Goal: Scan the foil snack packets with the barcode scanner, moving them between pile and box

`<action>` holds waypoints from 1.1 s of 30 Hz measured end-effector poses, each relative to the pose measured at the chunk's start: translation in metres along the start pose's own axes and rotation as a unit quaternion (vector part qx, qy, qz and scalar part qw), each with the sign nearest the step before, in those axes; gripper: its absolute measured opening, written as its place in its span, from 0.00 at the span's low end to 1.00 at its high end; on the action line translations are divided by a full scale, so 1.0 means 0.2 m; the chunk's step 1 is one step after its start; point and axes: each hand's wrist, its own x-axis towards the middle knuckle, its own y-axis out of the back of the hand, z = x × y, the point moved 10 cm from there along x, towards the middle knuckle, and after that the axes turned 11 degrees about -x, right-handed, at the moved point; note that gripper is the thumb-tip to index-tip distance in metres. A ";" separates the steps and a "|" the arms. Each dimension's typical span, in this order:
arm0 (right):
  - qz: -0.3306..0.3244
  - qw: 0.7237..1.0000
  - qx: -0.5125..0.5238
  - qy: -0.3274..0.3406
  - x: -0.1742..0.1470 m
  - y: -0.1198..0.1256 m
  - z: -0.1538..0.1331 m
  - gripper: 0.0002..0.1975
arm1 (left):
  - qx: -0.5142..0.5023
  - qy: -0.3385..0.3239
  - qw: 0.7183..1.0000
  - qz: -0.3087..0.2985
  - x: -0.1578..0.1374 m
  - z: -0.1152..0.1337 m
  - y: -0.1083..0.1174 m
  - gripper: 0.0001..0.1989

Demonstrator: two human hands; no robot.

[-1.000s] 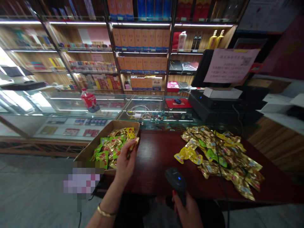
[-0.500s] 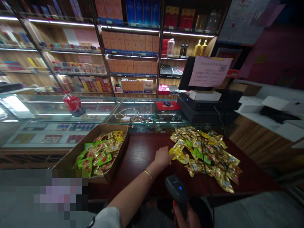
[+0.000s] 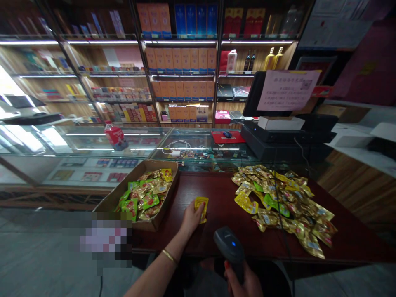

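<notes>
My left hand (image 3: 192,216) is closed on a small yellow snack packet (image 3: 201,209), just above the dark red tabletop (image 3: 213,185). My right hand (image 3: 243,282) grips a dark barcode scanner (image 3: 229,245) with a blue light, its head pointing up and away from me. A heap of gold, yellow and green snack packets (image 3: 280,198) lies to the right. On the left stands an open cardboard box (image 3: 168,200) with several similar packets (image 3: 147,194) in it.
Behind the table runs a glass display counter (image 3: 198,165) with a red bottle (image 3: 116,136) on it. A monitor (image 3: 253,95) and a black cash drawer (image 3: 266,144) stand at the back right. The scanner's cable (image 3: 280,218) hangs across the heap.
My left hand has pulled back from the heap to the left, now with a yellow packet in it. The scanner stays in my right hand. The view has turned slightly left.
</notes>
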 end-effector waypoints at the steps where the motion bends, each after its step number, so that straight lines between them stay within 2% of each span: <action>1: -0.002 1.000 -0.003 0.007 0.00 -0.02 -0.03 0.34 | -0.060 0.015 0.998 0.006 -0.01 -0.02 0.05 0.27; 4: -0.015 1.000 -0.012 0.022 0.00 -0.07 -0.11 0.35 | -0.170 0.060 0.984 -0.003 -0.05 -0.05 0.09 0.32; 7: -0.033 0.999 -0.017 0.027 0.00 -0.09 -0.14 0.35 | -0.186 0.063 0.980 -0.015 -0.06 -0.03 0.09 0.31; 14: -0.073 0.997 0.000 0.000 -0.02 -0.10 -0.09 0.34 | -0.237 0.056 0.970 -0.024 -0.07 -0.03 0.08 0.32; 18: -0.076 0.997 0.002 0.000 -0.03 -0.12 -0.11 0.34 | -0.211 0.071 0.975 -0.012 -0.07 -0.05 0.08 0.34; 21: -0.073 0.997 -0.001 -0.001 -0.03 -0.13 -0.12 0.35 | -0.179 0.062 0.982 0.002 -0.09 -0.01 0.09 0.36; 23: -0.060 0.998 -0.009 0.003 -0.02 -0.11 -0.13 0.36 | -0.142 0.012 0.989 0.030 -0.13 0.11 0.16 0.36; 25: -0.041 0.999 -0.017 0.011 -0.01 -0.08 -0.13 0.37 | -0.054 -0.092 0.991 0.084 -0.18 0.34 0.28 0.32; 26: -0.035 0.999 -0.016 0.010 -0.01 -0.07 -0.13 0.37 | 0.005 -0.157 0.981 0.116 -0.22 0.49 0.36 0.29; 28: -0.027 1.000 -0.004 0.002 0.00 -0.04 -0.11 0.38 | 0.127 -0.276 0.936 0.179 -0.30 0.80 0.50 0.22; 30: -0.022 1.000 0.009 -0.012 0.01 -0.01 -0.08 0.38 | 0.221 -0.341 0.887 0.219 -0.34 1.05 0.61 0.19; 32: -0.012 1.000 0.019 -0.015 0.01 0.02 -0.05 0.37 | 0.291 -0.375 0.849 0.233 -0.33 1.21 0.64 0.20; 33: -0.007 1.000 0.022 -0.017 0.01 0.03 -0.03 0.37 | 0.315 -0.389 0.835 0.230 -0.32 1.25 0.62 0.21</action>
